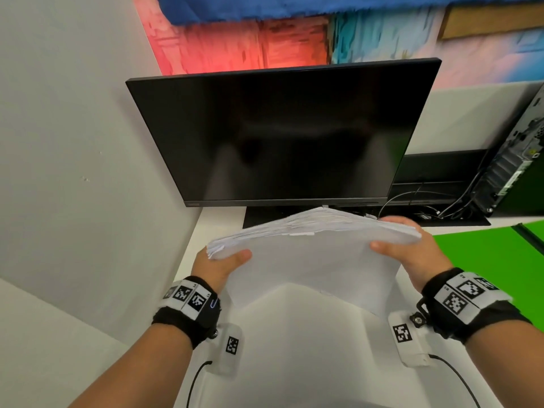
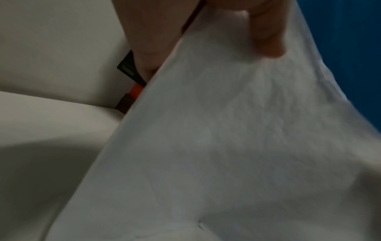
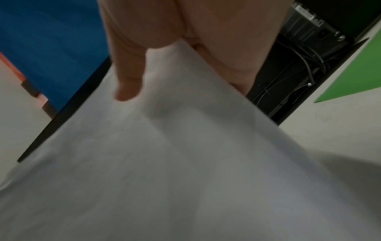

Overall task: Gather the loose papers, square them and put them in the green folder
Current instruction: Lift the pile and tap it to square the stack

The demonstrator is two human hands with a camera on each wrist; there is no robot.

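Observation:
A thick stack of white papers (image 1: 312, 260) stands on edge over the white desk, tilted toward me, its top edges uneven. My left hand (image 1: 219, 262) grips the stack's left side, thumb on the near face, fingers hidden behind. My right hand (image 1: 409, 251) grips the right side the same way. In the left wrist view the stack of papers (image 2: 216, 146) fills the frame with my thumb (image 2: 266, 32) on it; in the right wrist view my thumb (image 3: 128, 78) presses the stack of papers (image 3: 164, 163). The green folder (image 1: 485, 260) lies open on the desk to the right.
A dark monitor (image 1: 282, 134) stands just behind the stack. Cables (image 1: 418, 198) and a black computer case (image 1: 518, 154) sit at the back right. A white wall (image 1: 73, 157) closes the left side. The white desk (image 1: 294, 363) lies below the papers.

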